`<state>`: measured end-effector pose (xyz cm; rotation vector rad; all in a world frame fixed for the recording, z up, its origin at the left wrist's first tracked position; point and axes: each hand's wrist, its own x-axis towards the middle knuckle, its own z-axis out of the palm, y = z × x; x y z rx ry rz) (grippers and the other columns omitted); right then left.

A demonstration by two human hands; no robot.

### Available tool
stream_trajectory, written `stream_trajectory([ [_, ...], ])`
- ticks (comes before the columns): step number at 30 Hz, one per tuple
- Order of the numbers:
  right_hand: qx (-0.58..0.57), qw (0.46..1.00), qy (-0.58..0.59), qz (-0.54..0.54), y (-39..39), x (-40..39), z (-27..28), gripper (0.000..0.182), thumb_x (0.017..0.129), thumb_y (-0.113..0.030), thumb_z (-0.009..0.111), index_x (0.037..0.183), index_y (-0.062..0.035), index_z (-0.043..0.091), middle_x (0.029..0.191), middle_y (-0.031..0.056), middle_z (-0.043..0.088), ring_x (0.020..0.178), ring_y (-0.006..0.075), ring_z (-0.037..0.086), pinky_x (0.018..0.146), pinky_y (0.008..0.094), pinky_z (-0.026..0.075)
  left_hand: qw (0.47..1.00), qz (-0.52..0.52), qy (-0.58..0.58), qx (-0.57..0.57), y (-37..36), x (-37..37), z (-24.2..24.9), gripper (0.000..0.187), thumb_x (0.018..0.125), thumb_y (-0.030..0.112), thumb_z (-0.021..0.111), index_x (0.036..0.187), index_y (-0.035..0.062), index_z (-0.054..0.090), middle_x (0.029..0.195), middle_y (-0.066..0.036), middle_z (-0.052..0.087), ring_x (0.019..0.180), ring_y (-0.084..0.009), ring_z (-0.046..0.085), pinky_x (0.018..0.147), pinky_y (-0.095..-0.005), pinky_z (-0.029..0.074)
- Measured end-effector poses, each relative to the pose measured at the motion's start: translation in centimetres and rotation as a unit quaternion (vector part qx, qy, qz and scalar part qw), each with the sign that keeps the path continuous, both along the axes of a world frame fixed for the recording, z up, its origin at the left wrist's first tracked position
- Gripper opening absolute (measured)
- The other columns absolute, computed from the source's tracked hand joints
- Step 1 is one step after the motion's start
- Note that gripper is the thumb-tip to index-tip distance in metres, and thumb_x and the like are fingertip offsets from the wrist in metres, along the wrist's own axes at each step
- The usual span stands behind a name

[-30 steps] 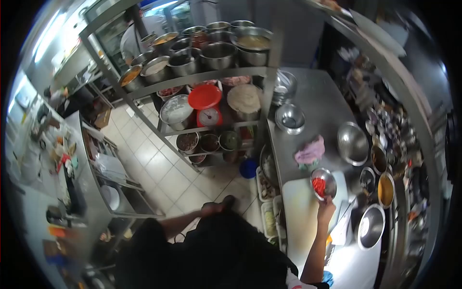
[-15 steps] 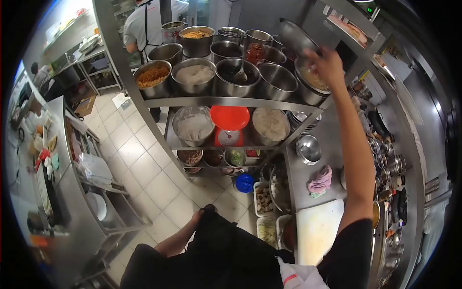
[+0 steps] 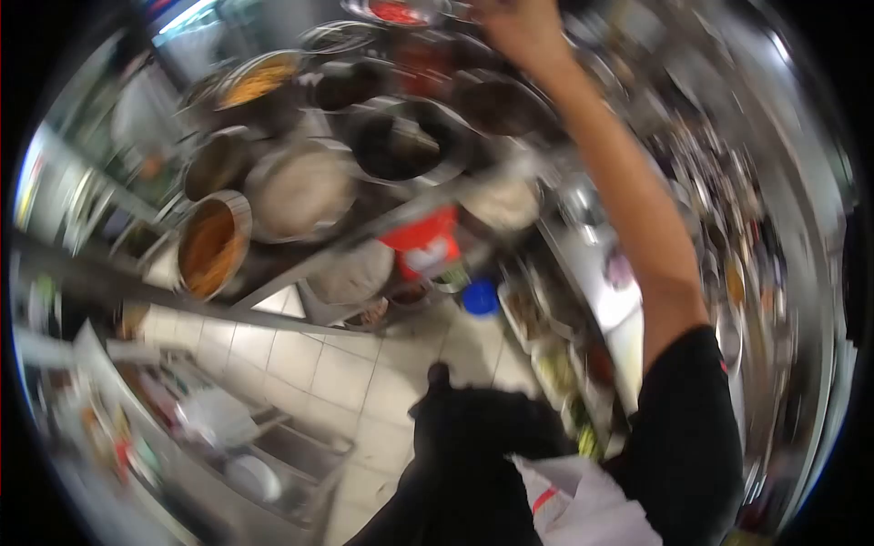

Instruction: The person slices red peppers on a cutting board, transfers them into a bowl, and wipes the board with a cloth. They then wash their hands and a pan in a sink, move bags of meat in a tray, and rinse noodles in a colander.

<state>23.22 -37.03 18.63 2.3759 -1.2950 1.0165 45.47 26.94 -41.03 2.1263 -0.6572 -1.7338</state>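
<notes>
My right hand [image 3: 523, 25] is at the top edge of the view, blurred and partly cut off, with the arm stretched up over the shelf. Whether its fingers grip anything cannot be made out. Just left of it is a bowl with red contents [image 3: 395, 11]. Below and left stand metal pots on the top shelf: one with dark contents [image 3: 401, 141], one with a pale mass [image 3: 305, 189], two with orange food [image 3: 211, 247] [image 3: 261, 80]. My left hand is out of view.
On the lower shelf are a red basin [image 3: 421, 238] and a pale-filled bowl [image 3: 503, 200]. A blue object [image 3: 480, 298] lies below. At the left stands a steel counter [image 3: 137, 400]; a blurred person [image 3: 146, 118] stands beyond the shelf.
The view has swung and tilted, so the shelf slants. My right hand has moved from the pot and raised pan at the right to the top edge; my left forearm has left view.
</notes>
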Motion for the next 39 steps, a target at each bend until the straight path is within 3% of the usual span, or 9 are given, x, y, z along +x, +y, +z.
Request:
stream_trajectory([
  [5,0.281,0.923,-0.235,0.114,28.9,-7.5,-18.2,0.016,0.087,-0.019,0.055,0.1,-0.0096,0.06,0.072,0.0153,0.06,0.062,0.0343,0.06,0.058,0.0431,0.05,0.982,-0.181,0.037,0.038,-6.6,8.4,0.8,0.045,0.09,0.026,0.053,0.127,-0.0005,0.05,0.123,-0.016,0.055,0.112,-0.0265,0.053,0.096,-0.0371,0.041],
  [10,0.726,0.603,-0.264,-0.2,56.1,-16.9,-34.1,0.066,0.093,-0.059,0.035,0.138,-0.0115,0.044,0.153,0.0196,0.014,0.141,0.0391,0.01,0.114,0.0502,0.014,0.932,-0.354,0.044,0.064,-16.6,7.7,2.9,0.045,0.091,0.025,0.053,0.128,-0.0003,0.049,0.126,-0.013,0.054,0.113,-0.024,0.052,0.096,-0.0363,0.041],
  [15,0.577,0.735,-0.289,-0.21,65.5,-26.5,-31.0,0.021,0.083,-0.017,0.066,0.1,-0.0052,0.068,0.121,0.0173,0.058,0.115,0.0339,0.054,0.098,0.0408,0.042,0.857,-0.458,0.17,-0.163,-35.7,-9.1,11.8,0.035,0.092,0.013,0.052,0.127,0.0074,0.052,0.096,0.001,0.056,0.081,-0.0094,0.05,0.074,-0.0287,0.045],
  [17,0.314,0.801,-0.197,-0.47,63.9,-32.8,-31.5,0.032,0.076,-0.006,0.066,0.108,-0.0075,0.061,0.114,0.0168,0.06,0.107,0.0362,0.055,0.092,0.0413,0.044,0.796,-0.515,0.108,-0.298,-40.2,-24.2,20.0,0.045,0.092,0.015,0.054,0.134,0.0018,0.044,0.128,-0.013,0.054,0.114,-0.0214,0.053,0.096,-0.0349,0.042],
  [24,0.259,0.707,-0.108,-0.649,53.8,-51.0,-36.6,0.049,0.072,-0.003,0.062,0.119,-0.0115,0.053,0.108,0.0206,0.051,0.098,0.0387,0.055,0.08,0.0463,0.047,0.553,-0.471,-0.154,-0.67,-48.6,-57.4,23.3,0.057,0.075,0.011,0.068,0.129,0.0073,0.049,0.128,-0.016,0.051,0.101,-0.0262,0.061,0.087,-0.0348,0.049],
  [27,0.297,0.718,-0.256,-0.576,53.3,-51.4,-34.7,0.053,0.071,0.0,0.057,0.123,-0.0114,0.05,0.106,0.0214,0.053,0.092,0.0416,0.057,0.079,0.0483,0.048,0.512,-0.557,-0.397,-0.519,-50.2,-59.2,22.7,0.057,0.072,0.01,0.07,0.126,0.0057,0.052,0.121,-0.015,0.057,0.097,-0.024,0.062,0.084,-0.0312,0.049],
  [29,0.28,0.754,-0.316,-0.504,53.2,-51.2,-33.8,0.053,0.072,0.0,0.057,0.123,-0.0111,0.049,0.106,0.0219,0.053,0.09,0.0422,0.058,0.079,0.0486,0.048,0.708,-0.545,-0.141,-0.426,-51.7,-58.0,24.9,0.049,0.072,0.005,0.068,0.119,0.0033,0.056,0.11,-0.016,0.062,0.096,-0.0217,0.062,0.084,-0.028,0.048],
  [37,0.305,0.837,-0.126,-0.436,42.0,-43.6,-28.7,0.033,0.076,0.0,0.058,0.109,-0.0019,0.057,0.1,0.0191,0.059,0.091,0.0344,0.062,0.077,0.0396,0.054,0.619,-0.401,0.021,-0.675,-39.0,-56.3,31.4,0.035,0.073,-0.001,0.062,0.108,-0.0005,0.063,0.11,-0.013,0.054,0.1,-0.0281,0.056,0.087,-0.0349,0.046],
  [39,0.322,0.848,-0.091,-0.412,41.7,-43.1,-27.2,0.03,0.076,0.0,0.058,0.106,0.0003,0.058,0.101,0.0199,0.058,0.092,0.0339,0.062,0.077,0.0396,0.055,0.46,-0.498,-0.044,-0.734,-38.2,-57.5,29.0,0.031,0.073,-0.001,0.063,0.104,-0.0001,0.065,0.11,-0.013,0.053,0.099,-0.0305,0.056,0.085,-0.0355,0.047],
])
